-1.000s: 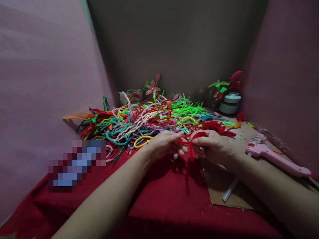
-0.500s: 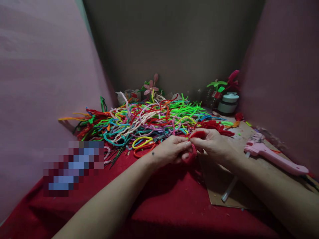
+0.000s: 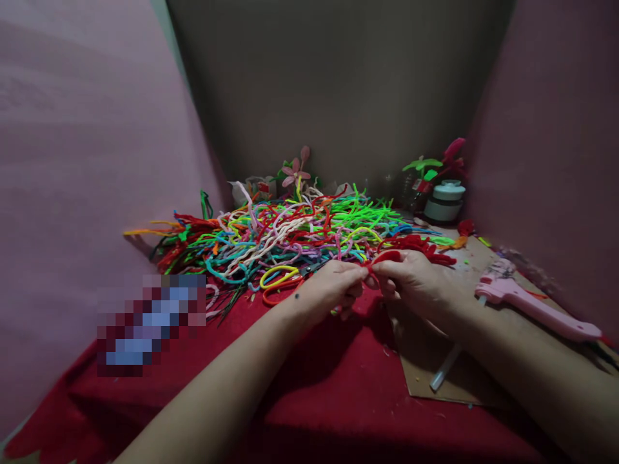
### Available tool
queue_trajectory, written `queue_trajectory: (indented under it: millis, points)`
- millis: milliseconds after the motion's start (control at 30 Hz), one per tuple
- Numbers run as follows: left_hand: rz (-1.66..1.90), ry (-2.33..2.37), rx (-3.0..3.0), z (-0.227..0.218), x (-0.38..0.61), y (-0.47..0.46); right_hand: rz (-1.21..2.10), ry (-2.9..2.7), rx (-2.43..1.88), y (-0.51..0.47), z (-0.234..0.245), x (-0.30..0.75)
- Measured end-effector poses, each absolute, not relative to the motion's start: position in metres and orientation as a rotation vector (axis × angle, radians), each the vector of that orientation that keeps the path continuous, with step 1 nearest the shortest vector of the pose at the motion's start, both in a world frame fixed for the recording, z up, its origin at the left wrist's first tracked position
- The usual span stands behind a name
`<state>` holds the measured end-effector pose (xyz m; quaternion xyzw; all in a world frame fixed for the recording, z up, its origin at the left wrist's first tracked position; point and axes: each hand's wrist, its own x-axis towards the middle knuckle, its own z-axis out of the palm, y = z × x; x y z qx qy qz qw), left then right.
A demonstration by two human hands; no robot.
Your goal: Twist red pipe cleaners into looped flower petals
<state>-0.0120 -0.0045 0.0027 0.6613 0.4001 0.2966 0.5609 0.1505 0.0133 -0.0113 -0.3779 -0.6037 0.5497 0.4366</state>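
Between my two hands is a red pipe cleaner [image 3: 387, 256], bent into a loop near my right fingers. My left hand [image 3: 341, 283] pinches one end of it between thumb and forefinger. My right hand [image 3: 405, 274] grips the looped part close by, its fingers closed. The fingertips of both hands nearly meet, and they hide part of the red piece. Just left of my left hand lie scissors [image 3: 278, 278] with one yellow and one orange handle loop. A bundle of red pipe cleaners [image 3: 425, 246] rests right behind my right hand.
A big tangled pile of coloured pipe cleaners [image 3: 290, 232] spreads across the red cloth [image 3: 309, 399]. To the right, a pink glue gun [image 3: 536, 306] lies on cardboard [image 3: 420, 374]. A lidded jar [image 3: 443, 201] and a pink pipe-cleaner flower [image 3: 296, 173] stand at the back.
My left fingers have shifted and now pinch the red pipe cleaner at its end, with the other fingers spread lower. My right hand has moved slightly right. The view has shifted a little.
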Motion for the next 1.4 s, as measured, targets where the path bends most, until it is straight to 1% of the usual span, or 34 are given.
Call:
queue_trajectory:
  millis: [67, 233, 300, 533, 600, 733, 767, 833, 967, 1067, 1167, 1233, 1333, 1400]
  points:
    - [0.669, 0.889, 1.489, 0.002, -0.016, -0.001, 1.325, -1.528, -0.971, 0.011, -0.008, 0.149]
    - [0.745, 1.175, 1.723, -0.006, -0.012, 0.002, 1.133, -1.543, -1.122, 0.006, 0.000, 0.146]
    - [0.775, 1.194, 1.702, -0.007, -0.009, 0.001, 1.063, -1.607, -1.116, 0.006, 0.002, 0.147]
    - [0.624, 1.134, 1.535, 0.002, -0.009, -0.003, 1.027, -1.728, -0.983, 0.011, -0.007, 0.148]
    - [0.629, 1.055, 1.464, 0.001, -0.011, -0.004, 0.929, -1.722, -0.985, 0.011, -0.012, 0.147]
    - [0.680, 0.822, 1.234, -0.001, -0.012, -0.004, 0.569, -1.742, -0.987, 0.012, -0.022, 0.147]
    - [0.684, 0.799, 1.200, -0.001, -0.013, -0.004, 0.525, -1.730, -0.981, 0.013, -0.023, 0.147]
    - [0.683, 0.814, 1.199, -0.001, -0.014, -0.003, 0.541, -1.699, -0.974, 0.015, -0.023, 0.147]
    - [0.671, 0.967, 1.340, 0.000, -0.019, 0.002, 0.665, -1.701, -0.966, 0.014, -0.018, 0.148]
    - [0.747, 1.153, 1.435, 0.001, -0.021, 0.009, 0.468, -1.723, -0.893, 0.006, -0.013, 0.148]
    - [0.783, 1.275, 1.547, 0.007, -0.016, 0.020, 0.279, -1.830, -0.703, -0.006, -0.014, 0.145]
    - [0.736, 1.301, 1.737, 0.012, -0.006, 0.030, 0.255, -1.965, -0.564, -0.014, -0.016, 0.141]
    - [0.654, 1.307, 2.070, 0.018, 0.014, 0.048, 0.233, -2.043, -0.510, -0.021, -0.020, 0.135]
    - [0.605, 1.298, 2.160, 0.019, 0.029, 0.059, 0.221, -2.048, -0.506, -0.023, -0.021, 0.134]
